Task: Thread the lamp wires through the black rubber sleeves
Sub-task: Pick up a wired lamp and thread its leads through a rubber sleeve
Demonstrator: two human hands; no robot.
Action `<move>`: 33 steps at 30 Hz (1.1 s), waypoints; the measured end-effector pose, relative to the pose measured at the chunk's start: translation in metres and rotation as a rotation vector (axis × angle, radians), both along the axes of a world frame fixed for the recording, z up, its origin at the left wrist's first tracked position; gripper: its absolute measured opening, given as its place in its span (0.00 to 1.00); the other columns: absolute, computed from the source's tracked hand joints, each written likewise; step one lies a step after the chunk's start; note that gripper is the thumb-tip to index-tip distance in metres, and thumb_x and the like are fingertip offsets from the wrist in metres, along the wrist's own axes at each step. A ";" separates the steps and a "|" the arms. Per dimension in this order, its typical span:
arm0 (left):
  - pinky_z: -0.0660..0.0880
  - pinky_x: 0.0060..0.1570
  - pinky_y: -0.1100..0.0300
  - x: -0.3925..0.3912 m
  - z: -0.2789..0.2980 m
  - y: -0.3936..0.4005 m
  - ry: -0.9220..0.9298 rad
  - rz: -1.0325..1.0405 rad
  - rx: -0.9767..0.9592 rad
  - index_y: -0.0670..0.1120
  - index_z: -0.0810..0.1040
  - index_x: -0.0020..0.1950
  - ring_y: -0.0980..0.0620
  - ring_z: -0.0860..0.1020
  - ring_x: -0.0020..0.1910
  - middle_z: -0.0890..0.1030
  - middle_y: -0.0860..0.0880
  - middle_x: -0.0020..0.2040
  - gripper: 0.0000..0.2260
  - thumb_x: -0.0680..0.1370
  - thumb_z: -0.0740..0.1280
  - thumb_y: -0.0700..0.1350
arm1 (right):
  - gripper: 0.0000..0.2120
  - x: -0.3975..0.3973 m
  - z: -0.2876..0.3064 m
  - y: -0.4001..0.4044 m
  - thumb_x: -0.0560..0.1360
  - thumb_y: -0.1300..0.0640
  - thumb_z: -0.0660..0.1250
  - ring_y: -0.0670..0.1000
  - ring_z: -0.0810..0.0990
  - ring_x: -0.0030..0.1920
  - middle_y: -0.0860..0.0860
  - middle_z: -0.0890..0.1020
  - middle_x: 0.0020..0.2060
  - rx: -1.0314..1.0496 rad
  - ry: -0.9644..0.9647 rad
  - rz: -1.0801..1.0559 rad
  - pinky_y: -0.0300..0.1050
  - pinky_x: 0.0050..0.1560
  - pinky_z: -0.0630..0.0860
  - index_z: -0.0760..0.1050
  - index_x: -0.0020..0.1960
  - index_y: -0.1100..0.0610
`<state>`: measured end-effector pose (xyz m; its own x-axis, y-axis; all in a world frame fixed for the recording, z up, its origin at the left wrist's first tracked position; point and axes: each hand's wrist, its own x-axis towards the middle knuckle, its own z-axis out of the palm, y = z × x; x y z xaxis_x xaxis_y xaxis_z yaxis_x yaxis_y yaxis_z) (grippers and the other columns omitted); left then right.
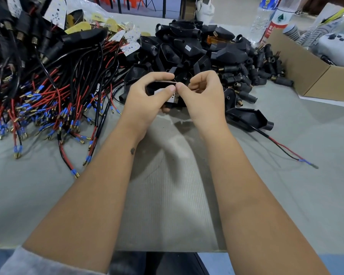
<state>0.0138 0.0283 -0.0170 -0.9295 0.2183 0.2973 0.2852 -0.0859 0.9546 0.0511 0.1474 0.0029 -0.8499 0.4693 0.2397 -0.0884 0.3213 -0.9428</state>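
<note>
My left hand [147, 96] grips a black lamp housing [157, 87] with a white LED board [173, 99] showing under my thumbs. My right hand [203, 92] pinches the same piece from the right, thumb tip against my left thumb. Both hands hover just above the table's middle. A black wire [115, 94] curls out to the left of my left hand. Behind my hands lies a heap of black housings [189, 50]. Black rubber sleeves with brass ends [252, 74] are piled to the right of it. Most of the held piece is hidden by my fingers.
A big tangle of red and black wires with blue terminals [48, 104] covers the left of the grey table [167, 195]. One finished housing with a trailing wire [248, 118] lies at right. A cardboard box [314, 76] and water bottles [274, 18] stand at back right.
</note>
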 end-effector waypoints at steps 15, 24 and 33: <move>0.71 0.28 0.62 -0.003 0.008 -0.002 -0.328 0.084 0.218 0.46 0.81 0.45 0.47 0.78 0.40 0.80 0.43 0.42 0.06 0.76 0.67 0.36 | 0.07 0.000 -0.005 -0.006 0.75 0.61 0.69 0.47 0.78 0.42 0.46 0.79 0.38 0.171 0.061 0.090 0.46 0.50 0.76 0.79 0.50 0.51; 0.72 0.29 0.61 -0.004 0.006 -0.001 -0.347 0.134 0.100 0.40 0.79 0.52 0.49 0.76 0.32 0.80 0.41 0.48 0.06 0.78 0.64 0.38 | 0.13 -0.003 -0.009 -0.006 0.72 0.54 0.74 0.49 0.73 0.51 0.48 0.75 0.46 0.720 0.092 0.120 0.43 0.51 0.69 0.82 0.57 0.50; 0.72 0.30 0.60 0.000 0.014 0.001 -0.441 0.081 0.128 0.43 0.78 0.53 0.48 0.73 0.33 0.74 0.40 0.53 0.13 0.78 0.55 0.39 | 0.10 -0.002 -0.007 -0.003 0.74 0.53 0.72 0.51 0.75 0.53 0.49 0.78 0.50 0.860 0.008 0.133 0.46 0.48 0.71 0.81 0.54 0.54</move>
